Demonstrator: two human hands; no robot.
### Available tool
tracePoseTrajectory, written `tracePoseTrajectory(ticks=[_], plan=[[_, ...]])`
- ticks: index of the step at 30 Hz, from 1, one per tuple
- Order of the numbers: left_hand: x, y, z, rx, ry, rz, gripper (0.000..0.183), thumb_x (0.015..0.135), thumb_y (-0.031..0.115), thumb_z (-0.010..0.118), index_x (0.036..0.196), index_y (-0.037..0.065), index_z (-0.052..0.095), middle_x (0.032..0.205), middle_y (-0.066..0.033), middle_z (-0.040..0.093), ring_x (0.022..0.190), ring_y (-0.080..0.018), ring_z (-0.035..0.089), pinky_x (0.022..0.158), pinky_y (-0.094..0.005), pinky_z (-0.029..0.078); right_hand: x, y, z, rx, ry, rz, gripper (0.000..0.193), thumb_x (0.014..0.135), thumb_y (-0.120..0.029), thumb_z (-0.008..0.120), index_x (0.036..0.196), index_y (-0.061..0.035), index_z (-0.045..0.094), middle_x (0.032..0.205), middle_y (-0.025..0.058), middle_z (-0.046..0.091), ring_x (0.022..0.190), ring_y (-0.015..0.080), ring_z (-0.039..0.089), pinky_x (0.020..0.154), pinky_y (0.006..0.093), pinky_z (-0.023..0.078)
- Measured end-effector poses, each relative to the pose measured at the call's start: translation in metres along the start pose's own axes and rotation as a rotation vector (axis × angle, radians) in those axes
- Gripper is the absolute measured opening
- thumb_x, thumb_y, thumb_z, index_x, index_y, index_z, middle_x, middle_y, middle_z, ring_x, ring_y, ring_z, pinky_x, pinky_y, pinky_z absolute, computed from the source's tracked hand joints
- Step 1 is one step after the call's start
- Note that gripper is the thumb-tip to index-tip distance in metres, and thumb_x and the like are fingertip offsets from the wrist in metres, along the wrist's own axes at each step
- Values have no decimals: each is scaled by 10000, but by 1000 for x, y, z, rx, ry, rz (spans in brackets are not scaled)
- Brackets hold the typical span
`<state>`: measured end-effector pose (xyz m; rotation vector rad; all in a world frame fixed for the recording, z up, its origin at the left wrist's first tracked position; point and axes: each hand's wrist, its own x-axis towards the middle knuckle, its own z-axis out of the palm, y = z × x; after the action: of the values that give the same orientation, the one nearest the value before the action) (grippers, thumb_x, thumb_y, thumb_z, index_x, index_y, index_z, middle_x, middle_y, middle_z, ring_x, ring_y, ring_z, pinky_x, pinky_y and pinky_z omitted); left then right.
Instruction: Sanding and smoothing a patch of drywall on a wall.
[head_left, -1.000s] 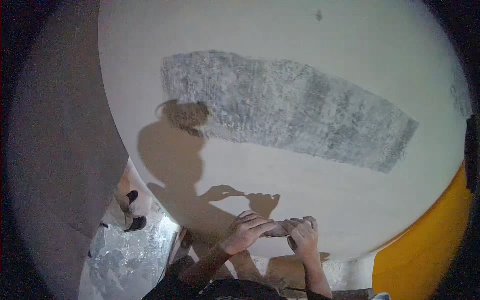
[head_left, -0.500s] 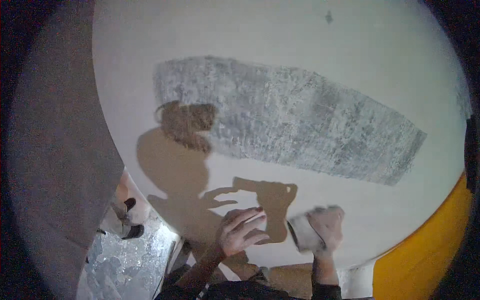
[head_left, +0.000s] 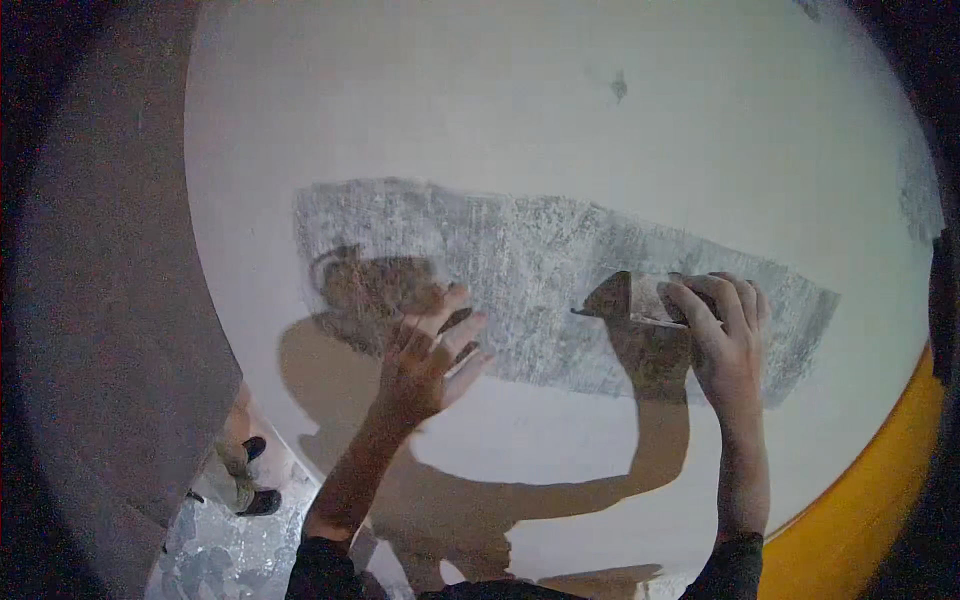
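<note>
My right hand (head_left: 728, 318) grips a small rectangular sanding block (head_left: 655, 298), fingers bent over its far side and the thumb along its near edge. The block is against the right part of a mottled grey patch (head_left: 530, 270) on a large pale curved surface (head_left: 480, 90). My left hand (head_left: 425, 355) has its fingers spread at the patch's lower left; it holds nothing, and whether it presses on the surface I cannot tell. Shadows of a head and arms fall over the patch and the pale area below it.
At the lower left, a person's dark shoes (head_left: 262, 502) stand by a shiny, blotchy floor covering (head_left: 225, 550). A dark grey wall (head_left: 110, 250) borders the left side. Yellow material (head_left: 850, 520) shows at the lower right. A small dark spot (head_left: 619, 88) marks the surface above the patch.
Both hands have moved up from below the patch onto it. The left went up and left, the right up and right, carrying the sanding block. The patch sits lower in view.
</note>
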<state>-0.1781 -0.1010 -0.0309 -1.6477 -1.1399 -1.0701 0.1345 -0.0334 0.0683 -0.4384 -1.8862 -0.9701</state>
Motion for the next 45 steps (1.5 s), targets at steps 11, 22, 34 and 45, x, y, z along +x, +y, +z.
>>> tracePoseTrajectory(ticks=[11, 22, 34, 45], plan=[[40, -56, -3, 288, 104, -162, 776, 722, 554, 665, 1359, 178, 431, 1473, -175, 270, 1332, -385, 274, 1015, -581, 253, 23, -24, 39, -2, 81, 45, 331, 692, -109, 618, 1023, -112, 628, 954, 46, 595, 910, 245, 544, 820, 395, 389], [35, -65, -1, 209, 122, -110, 907, 681, 552, 679, 1402, 111, 351, 1478, -203, 239, 1357, -430, 194, 1050, -612, 145, 89, -81, 73, 130, 114, -57, 278, 701, -137, 615, 977, -109, 631, 916, 61, 591, 875, 259, 534, 785, 377, 393], [34, -63, 8, 131, 184, -131, 835, 735, 608, 634, 1350, 87, 417, 1468, -181, 273, 1335, -409, 255, 1036, -604, 196, 20, -12, 13, -121, 112, 130, 302, 697, -180, 618, 995, -158, 663, 987, 25, 631, 974, 217, 558, 856, 400, 345], [14, -78, 15, 232, 212, -107, 1026, 631, 600, 724, 1396, 65, 299, 1432, -273, 254, 1310, -479, 248, 1024, -638, 194, 108, -99, 82, 161, 186, -74, 239, 723, -265, 636, 952, -199, 620, 869, 17, 556, 873, 200, 564, 787, 416, 394]])
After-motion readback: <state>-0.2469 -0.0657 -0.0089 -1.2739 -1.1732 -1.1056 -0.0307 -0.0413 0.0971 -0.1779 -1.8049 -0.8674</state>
